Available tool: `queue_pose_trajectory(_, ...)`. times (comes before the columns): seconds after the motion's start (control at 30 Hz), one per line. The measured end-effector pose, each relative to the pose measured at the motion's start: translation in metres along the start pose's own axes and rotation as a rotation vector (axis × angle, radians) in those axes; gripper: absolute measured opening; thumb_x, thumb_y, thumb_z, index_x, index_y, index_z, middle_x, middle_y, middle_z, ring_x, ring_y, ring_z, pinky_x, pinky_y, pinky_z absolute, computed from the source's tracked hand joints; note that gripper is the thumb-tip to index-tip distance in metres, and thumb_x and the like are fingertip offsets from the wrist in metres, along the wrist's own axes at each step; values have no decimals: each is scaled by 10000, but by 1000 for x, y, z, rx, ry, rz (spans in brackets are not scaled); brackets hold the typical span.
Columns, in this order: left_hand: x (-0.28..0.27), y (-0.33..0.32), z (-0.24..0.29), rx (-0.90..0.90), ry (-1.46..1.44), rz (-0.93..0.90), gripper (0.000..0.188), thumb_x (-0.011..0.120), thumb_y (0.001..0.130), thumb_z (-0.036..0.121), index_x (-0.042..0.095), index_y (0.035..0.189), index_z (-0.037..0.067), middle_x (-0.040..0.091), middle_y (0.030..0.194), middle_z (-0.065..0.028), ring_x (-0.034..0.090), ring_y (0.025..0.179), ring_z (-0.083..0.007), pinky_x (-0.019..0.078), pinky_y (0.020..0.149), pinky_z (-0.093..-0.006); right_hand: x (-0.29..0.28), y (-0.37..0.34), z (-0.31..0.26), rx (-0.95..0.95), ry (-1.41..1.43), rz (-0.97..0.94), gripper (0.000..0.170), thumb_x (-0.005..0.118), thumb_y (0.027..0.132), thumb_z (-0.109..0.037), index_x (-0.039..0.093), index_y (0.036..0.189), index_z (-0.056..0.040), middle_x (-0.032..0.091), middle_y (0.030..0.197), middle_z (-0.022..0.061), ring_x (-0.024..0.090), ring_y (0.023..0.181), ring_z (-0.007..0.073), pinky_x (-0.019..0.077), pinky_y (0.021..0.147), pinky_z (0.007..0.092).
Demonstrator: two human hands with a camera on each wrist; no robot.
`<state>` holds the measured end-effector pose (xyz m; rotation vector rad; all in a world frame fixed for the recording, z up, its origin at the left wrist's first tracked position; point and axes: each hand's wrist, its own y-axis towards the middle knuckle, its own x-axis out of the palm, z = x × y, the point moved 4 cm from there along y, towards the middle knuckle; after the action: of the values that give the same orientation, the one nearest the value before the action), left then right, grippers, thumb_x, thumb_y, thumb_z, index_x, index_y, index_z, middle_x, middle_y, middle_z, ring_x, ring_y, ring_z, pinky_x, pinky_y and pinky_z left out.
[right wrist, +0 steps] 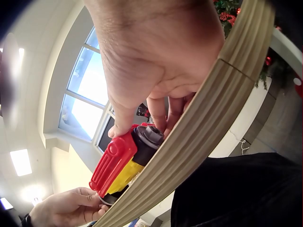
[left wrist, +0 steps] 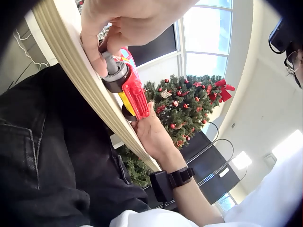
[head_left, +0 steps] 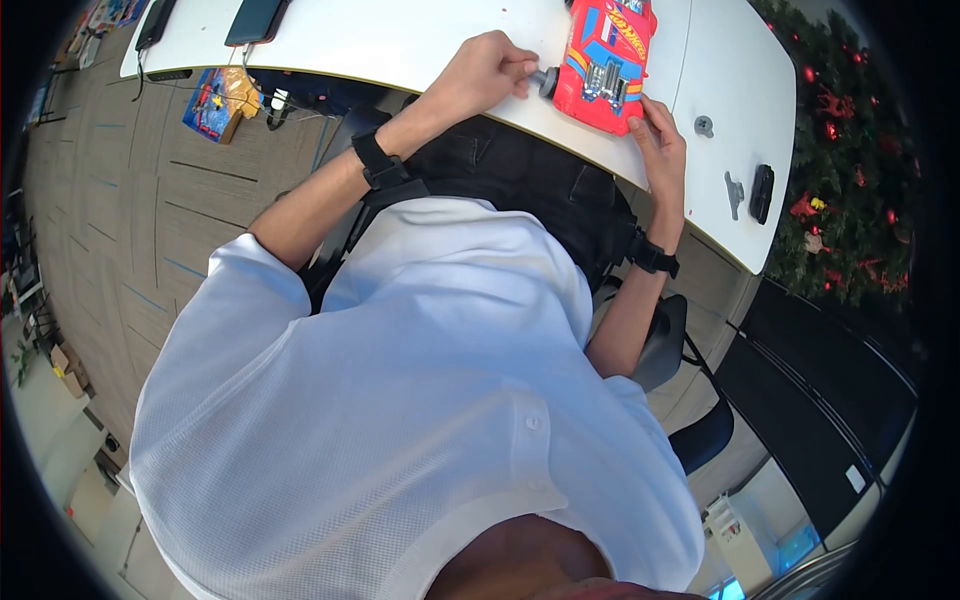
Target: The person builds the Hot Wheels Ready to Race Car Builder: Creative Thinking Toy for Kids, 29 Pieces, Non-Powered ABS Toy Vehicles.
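A red toy car (head_left: 606,60) with blue and yellow markings lies at the table's near edge. My left hand (head_left: 478,78) pinches a grey piece (left wrist: 110,63) between thumb and fingers, against a dark wheel (left wrist: 116,79) on the car's left side. On the other side my right hand (head_left: 662,150) grips the car, its thumb on the red body (right wrist: 111,163) and its fingers beside a grey-centred wheel (right wrist: 149,137). Yellow plastic (right wrist: 127,176) shows under the body.
To the right on the white table (head_left: 735,90) lie a small round grey part (head_left: 704,126), a grey flat part (head_left: 734,195) and a black object (head_left: 762,194). A dark phone-like item (head_left: 257,20) is at the far left. A decorated tree (head_left: 850,150) stands beyond the right edge.
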<state>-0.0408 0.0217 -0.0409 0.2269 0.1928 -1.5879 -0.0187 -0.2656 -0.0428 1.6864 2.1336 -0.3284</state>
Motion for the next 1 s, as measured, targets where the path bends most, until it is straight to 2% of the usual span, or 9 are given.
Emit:
queue_pose_trajectory(0.07,3,-6,12,-128,43,-174,292,675,985,206,726,1126,-44,718,889,-99,732,774,-153,550,709,-272,0,0,1,-3,0,-2,503,770,905,-213,625,1327,21,640,1191,81,577,1117,175,427,1022,307)
queue_pose_trajectory(0.2,7,-6,13,-21,88,-155,271,675,984,191,728,1089,-52,727,823,-102,730,726,-155,556,666,-272,0,1,2,-20,-8,-7,492,768,907,-210,630,1320,20,641,1186,85,580,1117,179,428,1026,309)
queue_pose_trajectory(0.4,7,-3,3,-66,-3,-137,268,691,963,122,696,1177,-39,713,915,-96,713,783,-145,564,744,-281,0,0,-1,-20,-3,-1,486,769,906,-213,636,1310,22,642,1179,84,586,1106,179,430,1024,307)
queue_pose_trajectory(0.47,4,-5,9,126,-11,-153,301,697,941,62,675,1237,10,658,994,-72,681,875,-145,549,819,-271,0,1,2,-30,9,-7,485,769,906,-214,637,1308,23,643,1181,85,586,1108,180,430,1023,307)
queue_pose_trajectory(0.57,8,-7,15,161,-101,-13,318,699,926,36,675,1242,60,610,1033,-46,656,934,-154,535,861,-272,0,1,2,-39,15,-11,483,771,904,-216,639,1303,25,647,1185,87,588,1110,180,430,1022,305)
queue_pose_trajectory(0.77,1,-2,11,67,299,-58,353,697,931,57,649,1280,91,615,1019,-59,654,902,-147,534,773,-298,-1,0,-1,-41,-23,-1,482,773,902,-216,641,1297,27,649,1191,91,590,1114,177,431,1018,304)
queue_pose_trajectory(0.9,9,-8,12,1,275,-163,406,672,932,24,611,1327,90,620,983,-68,632,827,-137,526,738,-291,1,0,-2,-14,-4,-3,475,768,906,-205,639,1298,29,647,1177,88,588,1112,176,430,1022,304)
queue_pose_trajectory(0.97,4,-11,18,231,159,-80,436,626,935,-19,578,1359,69,630,939,-62,606,753,-134,524,734,-283,1,1,-1,-18,13,-7,472,767,906,-201,639,1298,29,647,1173,86,588,1106,175,430,1021,303)
queue_pose_trajectory(1.0,5,-12,18,231,160,-80,436,626,935,-19,578,1359,69,630,939,-62,606,753,-134,524,734,-283,0,1,1,-18,31,-10,469,765,907,-197,639,1298,30,646,1169,84,587,1101,175,431,1020,303)
